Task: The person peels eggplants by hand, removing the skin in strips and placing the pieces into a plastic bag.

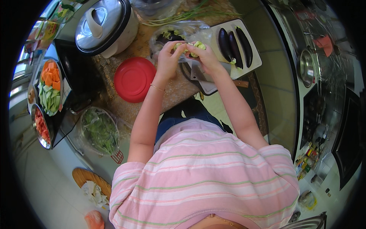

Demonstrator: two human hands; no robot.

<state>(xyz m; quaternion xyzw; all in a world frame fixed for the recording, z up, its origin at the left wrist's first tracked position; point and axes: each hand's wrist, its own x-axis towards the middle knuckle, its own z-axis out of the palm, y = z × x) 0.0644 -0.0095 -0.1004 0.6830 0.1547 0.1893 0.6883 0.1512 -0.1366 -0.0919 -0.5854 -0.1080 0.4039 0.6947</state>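
Note:
My left hand [168,58] and my right hand [207,58] meet over a clear plastic bag, with pale green vegetable pieces [198,48] pinched in the fingers of both. The open plastic bag [161,34] holds dark eggplant trimmings and green bits. Beneath my right wrist lies a cleaver [201,75] with a wooden handle, partly covered by my forearm. Three whole eggplants [235,47] rest on a white cutting board [254,67] to the right. A round red plastic plate or lid [134,79] is on the table, left of my left wrist.
A lidded pot [100,25] stands back left, with green stalks [177,18] behind the bag. A plastic-covered bowl of leafy greens [100,130] is at lower left. Farther left are a dish of orange chunks and sliced greens [50,97] and a metal bowl of red pieces [42,124].

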